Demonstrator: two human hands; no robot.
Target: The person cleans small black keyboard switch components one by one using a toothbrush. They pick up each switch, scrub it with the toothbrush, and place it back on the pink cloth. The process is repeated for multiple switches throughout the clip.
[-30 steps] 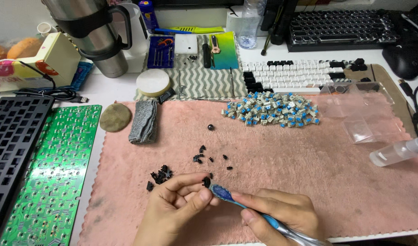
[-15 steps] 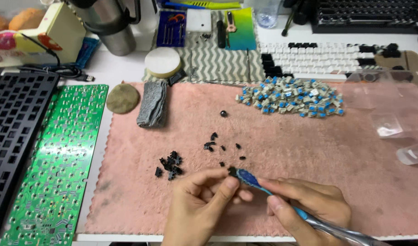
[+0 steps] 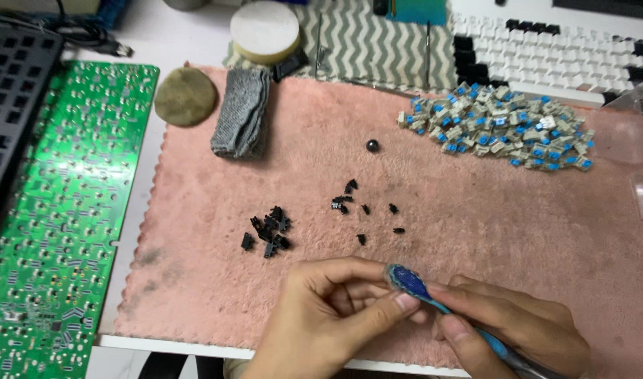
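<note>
My left hand (image 3: 328, 316) pinches a small part between thumb and fingers, pressed against the blue head of a toothbrush (image 3: 409, 282); the part itself is hidden by my fingertips. My right hand (image 3: 511, 328) grips the toothbrush handle and holds the head against the left fingertips. Both hands hover over the near edge of a pink towel (image 3: 476, 231). A small heap of black plastic parts (image 3: 266, 231) lies just beyond my left hand, and a few scattered black parts (image 3: 360, 210) lie a little farther back.
A pile of grey-and-blue keyboard switches (image 3: 500, 130) sits at the towel's back right, with a small dark ball (image 3: 372, 145) nearby. A rolled grey cloth (image 3: 241, 114), a round olive pad (image 3: 185, 96), a green circuit board (image 3: 58, 203) and white keycaps (image 3: 553, 60) lie around.
The view has tilted down and shifted, so everything sits higher in frame. My left fingers have closed further over the part at the brush head, hiding it.
</note>
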